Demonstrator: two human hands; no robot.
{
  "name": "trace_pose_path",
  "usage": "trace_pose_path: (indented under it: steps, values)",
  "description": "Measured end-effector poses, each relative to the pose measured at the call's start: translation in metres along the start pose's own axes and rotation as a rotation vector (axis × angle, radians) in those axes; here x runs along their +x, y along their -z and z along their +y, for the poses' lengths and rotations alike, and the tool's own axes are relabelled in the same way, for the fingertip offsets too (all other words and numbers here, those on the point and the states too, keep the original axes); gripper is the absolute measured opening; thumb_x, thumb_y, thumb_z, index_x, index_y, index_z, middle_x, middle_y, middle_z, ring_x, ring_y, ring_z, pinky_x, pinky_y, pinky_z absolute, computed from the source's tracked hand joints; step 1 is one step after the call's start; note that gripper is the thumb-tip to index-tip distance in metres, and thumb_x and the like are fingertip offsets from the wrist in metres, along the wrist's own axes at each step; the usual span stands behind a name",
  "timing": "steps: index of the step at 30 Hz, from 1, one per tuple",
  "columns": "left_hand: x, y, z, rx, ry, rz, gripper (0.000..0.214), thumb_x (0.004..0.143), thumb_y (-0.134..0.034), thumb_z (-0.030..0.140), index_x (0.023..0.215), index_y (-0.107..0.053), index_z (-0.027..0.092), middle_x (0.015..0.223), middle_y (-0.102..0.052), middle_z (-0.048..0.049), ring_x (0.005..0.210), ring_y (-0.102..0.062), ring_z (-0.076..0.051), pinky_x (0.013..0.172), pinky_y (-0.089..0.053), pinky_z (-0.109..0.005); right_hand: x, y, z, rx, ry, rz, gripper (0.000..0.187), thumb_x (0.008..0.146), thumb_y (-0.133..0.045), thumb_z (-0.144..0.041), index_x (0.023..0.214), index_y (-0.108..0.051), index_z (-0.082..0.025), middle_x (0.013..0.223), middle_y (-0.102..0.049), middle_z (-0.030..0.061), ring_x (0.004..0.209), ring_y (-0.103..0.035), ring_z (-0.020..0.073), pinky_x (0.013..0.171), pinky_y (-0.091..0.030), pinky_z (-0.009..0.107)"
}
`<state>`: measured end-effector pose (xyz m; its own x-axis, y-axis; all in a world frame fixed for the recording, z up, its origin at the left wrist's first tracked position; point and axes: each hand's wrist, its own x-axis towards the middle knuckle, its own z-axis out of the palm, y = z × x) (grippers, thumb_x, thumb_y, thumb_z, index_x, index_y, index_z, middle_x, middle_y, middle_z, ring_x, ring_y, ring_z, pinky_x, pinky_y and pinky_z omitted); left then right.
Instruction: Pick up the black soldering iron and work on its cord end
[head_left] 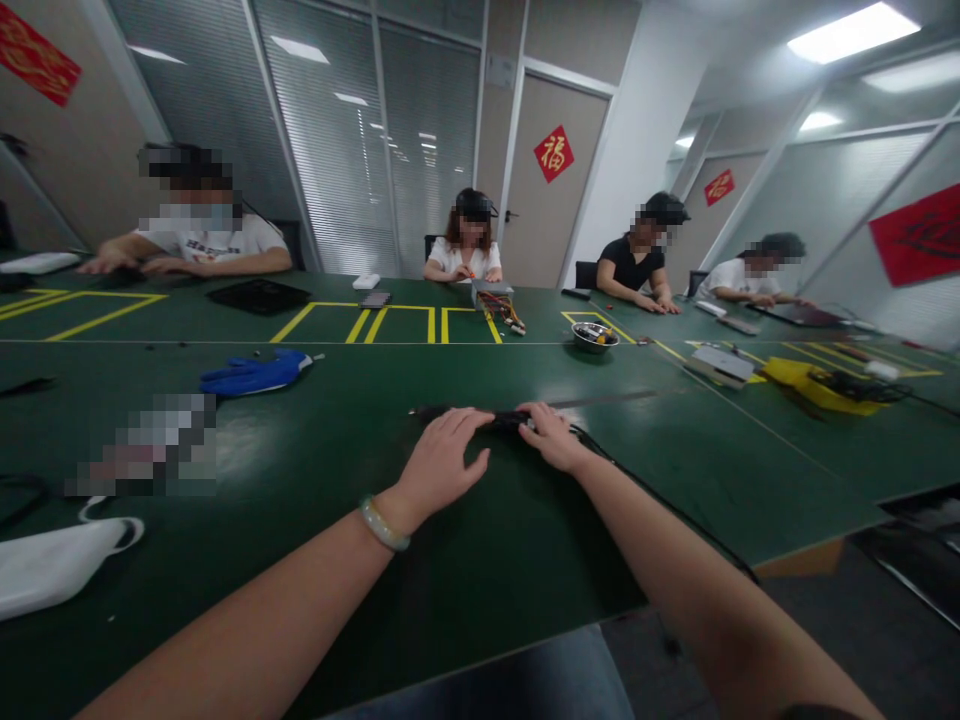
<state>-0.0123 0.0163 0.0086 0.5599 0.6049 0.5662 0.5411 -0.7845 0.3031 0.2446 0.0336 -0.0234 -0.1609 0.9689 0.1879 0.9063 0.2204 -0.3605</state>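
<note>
A folded bundle of black cable [507,420] lies on the green table in front of me. My left hand [448,452] rests against its left part, fingers stretched out and thumb apart; a plug-like black end [426,412] shows beyond the fingers. At the bundle's right part is my right hand [551,436], its fingers and thumb bent around the cable. From there a long strand [660,500] runs down beside my right forearm to the table edge. Part of the bundle is hidden under both hands.
A blue glove [259,374] and a white pouch-like thing with a loop [60,562] lie left. Farther back are a metal bowl of small parts [595,337], a power supply with coloured wires [493,294] and a yellow tray with cables [817,388]. Several people sit opposite.
</note>
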Motion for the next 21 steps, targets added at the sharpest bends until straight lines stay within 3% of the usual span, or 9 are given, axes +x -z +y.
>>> trace_pose_path:
  steps: [4, 7, 10, 13, 17, 21]
  values:
    - [-0.004, -0.004, -0.014, 0.165, 0.033, -0.008, 0.068, 0.079, -0.056, 0.016, 0.144, -0.036, 0.02, 0.146, -0.043, -0.0087, 0.14, -0.031, -0.026, 0.12, -0.019, -0.048, 0.019, -0.034, -0.071, 0.065, 0.205, -0.075, 0.042, 0.097, -0.045, -0.043, 0.135, -0.044, -0.024, 0.128, -0.048, 0.0094, 0.117, -0.043, 0.0251, 0.099, -0.029, 0.046]
    - [-0.006, -0.005, -0.022, 0.234, 0.054, -0.062, 0.081, 0.075, -0.059, 0.015, 0.149, -0.029, 0.023, 0.149, -0.039, -0.009, 0.141, -0.031, -0.028, 0.119, -0.018, -0.052, 0.02, -0.037, -0.093, 0.109, 0.255, -0.112, 0.052, 0.096, -0.048, -0.042, 0.142, -0.036, -0.02, 0.136, -0.042, 0.0131, 0.126, -0.037, 0.0264, 0.103, -0.027, 0.047]
    - [-0.007, -0.006, -0.026, 0.235, 0.038, -0.109, 0.081, 0.078, -0.062, 0.023, 0.15, -0.026, 0.025, 0.151, -0.038, -0.0086, 0.137, -0.037, -0.028, 0.117, -0.025, -0.05, 0.011, -0.016, -0.086, 0.093, 0.284, -0.058, 0.062, 0.09, -0.06, -0.044, 0.143, -0.037, -0.02, 0.139, -0.039, 0.0122, 0.129, -0.034, 0.0258, 0.107, -0.027, 0.044]
    - [-0.006, -0.007, -0.029, 0.223, 0.053, -0.115, 0.074, 0.084, -0.063, 0.035, 0.149, -0.029, 0.024, 0.149, -0.041, -0.01, 0.132, -0.043, -0.027, 0.111, -0.034, -0.047, -0.002, 0.014, -0.063, -0.031, 0.166, 0.004, 0.051, 0.084, -0.067, -0.047, 0.125, -0.056, -0.021, 0.125, -0.049, 0.0102, 0.119, -0.044, 0.0258, 0.103, -0.033, 0.041]
    - [-0.003, -0.009, -0.031, 0.218, 0.067, -0.13, 0.056, 0.089, -0.06, 0.04, 0.141, -0.043, 0.025, 0.134, -0.054, -0.0086, 0.123, -0.05, -0.026, 0.104, -0.04, -0.044, -0.014, 0.037, -0.04, -0.126, -0.058, -0.125, 0.037, 0.075, -0.074, -0.051, 0.096, -0.067, -0.021, 0.103, -0.057, 0.0076, 0.093, -0.056, 0.0224, 0.082, -0.045, 0.034]
    - [0.0, -0.01, -0.026, 0.23, 0.049, -0.161, 0.039, 0.092, -0.056, 0.033, 0.131, -0.053, 0.025, 0.117, -0.061, -0.0073, 0.109, -0.056, -0.024, 0.097, -0.042, -0.043, -0.013, 0.036, -0.041, -0.218, -0.107, -0.237, 0.024, 0.075, -0.076, -0.044, 0.087, -0.071, -0.024, 0.093, -0.062, 0.0058, 0.082, -0.059, 0.0214, 0.071, -0.045, 0.031]
